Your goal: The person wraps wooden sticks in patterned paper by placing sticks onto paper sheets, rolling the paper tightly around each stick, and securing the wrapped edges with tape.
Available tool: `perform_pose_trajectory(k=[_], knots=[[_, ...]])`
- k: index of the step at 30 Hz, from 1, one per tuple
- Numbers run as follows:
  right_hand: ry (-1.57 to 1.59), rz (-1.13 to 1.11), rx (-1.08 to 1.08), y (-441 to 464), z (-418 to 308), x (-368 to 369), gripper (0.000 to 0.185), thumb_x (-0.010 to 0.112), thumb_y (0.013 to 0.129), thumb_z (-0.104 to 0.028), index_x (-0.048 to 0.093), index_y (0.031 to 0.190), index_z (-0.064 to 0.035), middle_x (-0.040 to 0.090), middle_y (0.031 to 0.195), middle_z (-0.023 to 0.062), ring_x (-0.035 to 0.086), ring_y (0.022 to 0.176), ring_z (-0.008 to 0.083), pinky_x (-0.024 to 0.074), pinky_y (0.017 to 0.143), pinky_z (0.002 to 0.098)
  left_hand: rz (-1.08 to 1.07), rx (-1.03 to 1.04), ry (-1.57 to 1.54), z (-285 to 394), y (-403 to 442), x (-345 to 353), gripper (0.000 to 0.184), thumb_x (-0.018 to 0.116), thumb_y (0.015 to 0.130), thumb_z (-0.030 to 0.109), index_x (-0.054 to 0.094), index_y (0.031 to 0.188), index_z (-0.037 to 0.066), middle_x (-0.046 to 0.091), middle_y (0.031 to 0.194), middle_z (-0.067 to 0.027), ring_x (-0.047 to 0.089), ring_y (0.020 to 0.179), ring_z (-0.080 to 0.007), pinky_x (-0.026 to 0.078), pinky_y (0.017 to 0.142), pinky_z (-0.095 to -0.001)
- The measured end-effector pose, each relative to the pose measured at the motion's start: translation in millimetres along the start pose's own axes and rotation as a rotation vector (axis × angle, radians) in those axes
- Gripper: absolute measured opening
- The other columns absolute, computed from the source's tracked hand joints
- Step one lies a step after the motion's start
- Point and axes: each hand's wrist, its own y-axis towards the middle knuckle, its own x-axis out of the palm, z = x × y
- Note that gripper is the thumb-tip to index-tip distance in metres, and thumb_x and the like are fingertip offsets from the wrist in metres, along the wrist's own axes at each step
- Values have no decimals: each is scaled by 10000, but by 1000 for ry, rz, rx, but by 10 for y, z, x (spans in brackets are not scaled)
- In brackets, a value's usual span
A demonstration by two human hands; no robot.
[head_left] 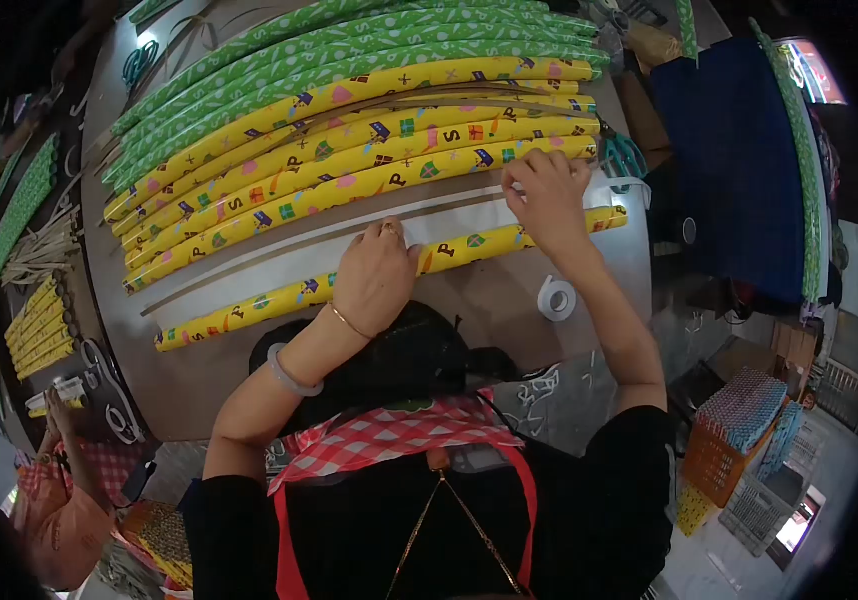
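Note:
A single yellow printed roll [284, 299] lies across the near part of the table. Over its middle is my left hand [377, 270], fingers bent and closed; what they hold, if anything, is hidden. My right hand [549, 205] is above the roll's right part, its fingers curled near the right end of a thin brown strip [279, 255]. Whether it grips the strip is too small to tell. Beyond the strip lie several yellow rolls [339, 187] and green rolls [349, 65]. A white tape roll [556, 298] rests below my right wrist.
Teal-handled scissors [623, 158] lie at the table's right end. Dark blue cloth [724, 170] is farther right. An orange crate [714, 465] holds many rolls at the lower right. Another person [64, 510] works at the lower left, near large scissors [109, 390].

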Motion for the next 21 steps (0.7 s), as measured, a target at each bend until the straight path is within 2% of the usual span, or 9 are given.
perform_pose_trajectory(k=[3,6,9,15,19,21], knots=[[277,-116,85,-3,-142,50,176,713,672,-219,570,761,-166,510,732,-39,487,826,169,259,798,369,1,-6,-30,-3,17,-2,294,525,841,167,558,1006,-74,553,949,-164,546,877,-294,464,765,-349],[319,-146,129,-18,-161,164,177,718,675,-233,573,749,-164,513,732,-42,485,827,164,258,777,369,39,22,-36,-10,4,-20,286,525,842,169,570,988,-73,557,960,-163,547,884,-292,464,766,-349],[304,-146,168,-41,-121,161,180,721,679,-237,573,734,-152,517,737,-32,485,829,168,253,759,370,87,68,30,-30,-6,3,285,524,844,172,573,988,-68,560,965,-161,550,887,-289,465,764,-351],[264,-222,283,-76,37,109,190,723,679,-230,569,730,-131,525,746,-4,487,837,192,248,756,375,13,12,17,-19,9,-21,268,519,851,183,568,976,-49,565,945,-154,559,878,-285,472,743,-359],[284,-298,338,-40,33,66,185,716,683,-217,558,718,-126,530,758,2,489,839,197,248,756,379,35,50,39,-56,20,-101,232,526,849,177,569,964,-20,561,937,-150,562,861,-292,475,725,-368],[269,-294,324,-32,9,58,183,708,684,-203,547,709,-120,534,774,10,488,850,210,249,751,379,-67,-33,-97,-70,24,-223,197,534,842,162,573,959,7,563,906,-145,564,841,-299,475,711,-378]])
